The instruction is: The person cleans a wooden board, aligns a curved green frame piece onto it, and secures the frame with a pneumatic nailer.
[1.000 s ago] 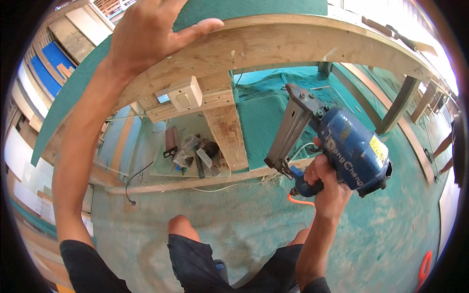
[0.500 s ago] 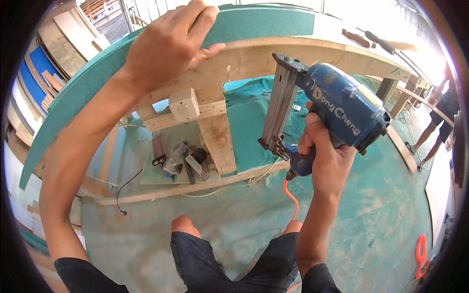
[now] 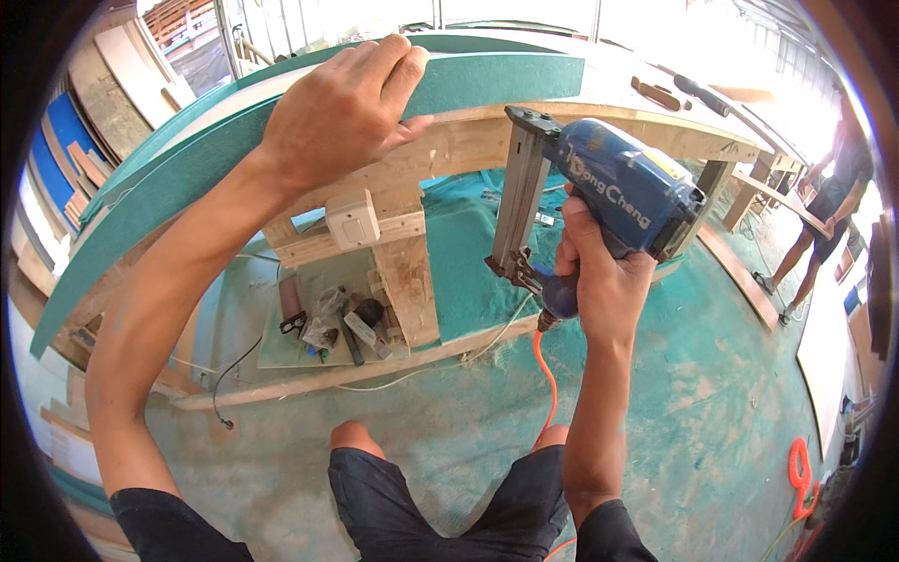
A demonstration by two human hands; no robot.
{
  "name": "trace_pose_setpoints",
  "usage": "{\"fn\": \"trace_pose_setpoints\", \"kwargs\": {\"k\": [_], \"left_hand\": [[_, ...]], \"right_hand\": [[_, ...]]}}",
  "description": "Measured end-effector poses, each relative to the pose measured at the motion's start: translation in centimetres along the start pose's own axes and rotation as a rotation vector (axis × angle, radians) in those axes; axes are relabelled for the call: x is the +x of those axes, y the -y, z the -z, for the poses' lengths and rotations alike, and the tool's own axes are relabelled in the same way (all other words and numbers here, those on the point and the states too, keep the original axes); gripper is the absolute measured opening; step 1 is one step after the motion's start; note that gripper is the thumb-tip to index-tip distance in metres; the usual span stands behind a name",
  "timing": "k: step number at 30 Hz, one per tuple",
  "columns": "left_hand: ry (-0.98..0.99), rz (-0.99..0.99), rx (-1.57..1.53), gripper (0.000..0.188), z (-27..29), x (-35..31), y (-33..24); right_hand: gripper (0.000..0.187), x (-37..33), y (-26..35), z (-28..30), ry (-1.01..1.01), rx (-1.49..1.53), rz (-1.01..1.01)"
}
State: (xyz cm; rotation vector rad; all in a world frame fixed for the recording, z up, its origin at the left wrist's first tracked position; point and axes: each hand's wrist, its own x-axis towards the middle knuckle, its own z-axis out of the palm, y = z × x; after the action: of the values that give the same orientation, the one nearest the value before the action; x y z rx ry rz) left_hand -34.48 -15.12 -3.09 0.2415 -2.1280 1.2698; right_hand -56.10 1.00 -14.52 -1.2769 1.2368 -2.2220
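Green-dusted floor [image 3: 674, 393] spreads beneath us. At two o'clock our right hand [image 3: 609, 272] is wrapped around a blue nail gun [image 3: 613, 183], with an orange hose [image 3: 551, 384] hanging below it toward five. Well apart from that, at eleven, our left hand [image 3: 342, 117] lies over a curved green board [image 3: 506, 80]; we cannot tell whether it grips. Under the board runs our wooden bench [image 3: 459, 145]. We see a light switch [image 3: 353, 222] at ten, a small pile of tools [image 3: 354, 342] at eight, and another person [image 3: 847, 173] between two and three.
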Motion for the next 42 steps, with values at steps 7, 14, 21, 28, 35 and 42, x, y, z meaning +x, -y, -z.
{"fn": "trace_pose_setpoints", "kwargs": {"k": [7, 14, 21, 28, 35, 42], "left_hand": [[0.014, 0.012, -0.014, 0.060, 0.1, 0.1, 0.0], [0.034, 0.021, -0.014, 0.059, 0.3, -0.1, 0.0], [0.005, 0.023, -0.037, 0.058, 0.2, 0.1, -0.1], [0.020, 0.020, -0.006, 0.059, 0.2, 0.1, 0.1], [0.015, 0.031, -0.021, 0.059, 0.1, -0.1, 0.1], [0.011, 0.036, -0.025, 0.058, 0.2, -0.1, 0.0]], "right_hand": [[0.017, 0.9, -0.7, -1.3, -0.001, -0.008, 0.006], [0.019, 0.5, -0.2, -1.7, -0.014, -0.068, -0.021], [0.019, 0.6, -2.5, -1.3, -0.033, -0.170, 0.111], [0.018, 0.4, -2.6, -2.6, 0.000, -0.061, 0.172], [0.018, -0.5, -1.4, -3.0, -0.003, -0.102, 0.143], [0.019, -0.9, -1.5, -3.4, -0.021, -0.069, 0.162]]}}
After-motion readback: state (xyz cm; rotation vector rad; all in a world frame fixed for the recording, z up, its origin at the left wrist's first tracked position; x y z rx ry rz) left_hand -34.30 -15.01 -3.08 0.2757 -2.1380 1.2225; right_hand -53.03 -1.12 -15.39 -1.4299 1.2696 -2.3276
